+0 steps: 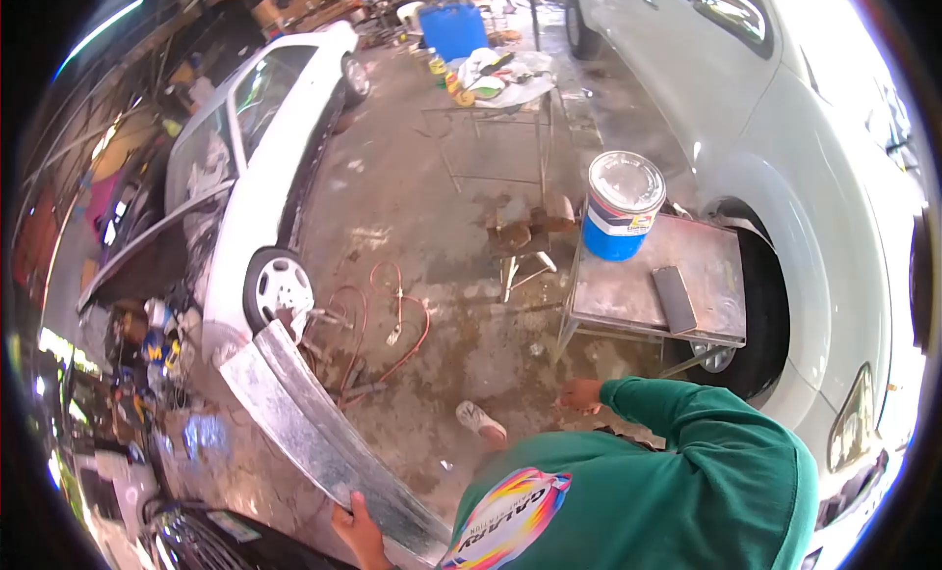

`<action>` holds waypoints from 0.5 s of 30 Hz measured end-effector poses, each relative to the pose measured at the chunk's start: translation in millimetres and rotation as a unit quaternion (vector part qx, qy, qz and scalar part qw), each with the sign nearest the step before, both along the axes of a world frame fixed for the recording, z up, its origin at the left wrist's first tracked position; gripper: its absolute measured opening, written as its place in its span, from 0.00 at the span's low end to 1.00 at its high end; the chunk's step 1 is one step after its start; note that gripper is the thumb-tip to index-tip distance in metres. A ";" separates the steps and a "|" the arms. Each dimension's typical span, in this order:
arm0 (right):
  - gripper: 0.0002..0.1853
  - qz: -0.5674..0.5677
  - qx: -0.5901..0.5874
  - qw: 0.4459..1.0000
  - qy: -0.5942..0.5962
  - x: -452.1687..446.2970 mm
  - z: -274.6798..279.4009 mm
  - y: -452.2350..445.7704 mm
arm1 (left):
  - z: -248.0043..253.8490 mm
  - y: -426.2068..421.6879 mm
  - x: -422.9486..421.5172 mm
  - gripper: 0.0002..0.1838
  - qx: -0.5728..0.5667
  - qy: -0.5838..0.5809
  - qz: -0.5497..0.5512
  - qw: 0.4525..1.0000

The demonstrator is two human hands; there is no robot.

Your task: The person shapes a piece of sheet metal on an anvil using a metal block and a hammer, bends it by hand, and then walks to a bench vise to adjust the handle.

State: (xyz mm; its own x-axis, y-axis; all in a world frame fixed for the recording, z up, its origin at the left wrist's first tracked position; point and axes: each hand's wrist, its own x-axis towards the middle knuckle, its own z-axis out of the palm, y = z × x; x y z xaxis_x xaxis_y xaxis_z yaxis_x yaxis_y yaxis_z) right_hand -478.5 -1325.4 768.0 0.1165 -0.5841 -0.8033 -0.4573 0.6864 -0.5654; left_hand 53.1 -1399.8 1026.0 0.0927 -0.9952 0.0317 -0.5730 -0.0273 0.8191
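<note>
My left hand [360,533] is closed on the edge of a long, curved grey panel [329,423], its thumb and fingers at the near end. The panel slants from beside the white car's front wheel down towards my body. My right hand [581,396] hangs in front of my green shirt, fingers curled, with no object visible in it. It is nearest to a small metal table [618,300], without touching it. On that table stand a blue and white paint can [621,205] with a lid and a flat, dark rectangular block [674,299].
A white car [280,143] stands at the left, a pale car [795,178] at the right. An orange cord [428,327] lies on the floor near a small stool [528,266]. Further back are a cluttered stand [505,89] and a blue container [453,30].
</note>
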 end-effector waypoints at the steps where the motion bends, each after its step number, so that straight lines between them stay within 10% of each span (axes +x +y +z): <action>1: 0.30 0.000 0.006 1.000 0.000 -0.7 -7.8 -4.7 | -2.6 -36.1 -1.2 0.29 0.000 -0.026 -0.025 0.999; 5: 0.30 -0.037 0.116 0.992 0.013 -5.7 -77.3 -57.3 | -10.9 -207.4 -31.1 0.17 -0.039 0.019 -0.066 0.997; 8: 0.31 -0.090 0.125 0.986 0.065 10.7 -66.9 -91.1 | 7.0 -306.3 -57.3 0.19 -0.005 -0.155 -0.078 0.985; 15: 0.41 -0.291 -0.044 0.932 0.212 10.1 -71.3 -187.5 | -9.8 -525.7 -143.6 0.20 -0.007 -0.096 -0.227 0.969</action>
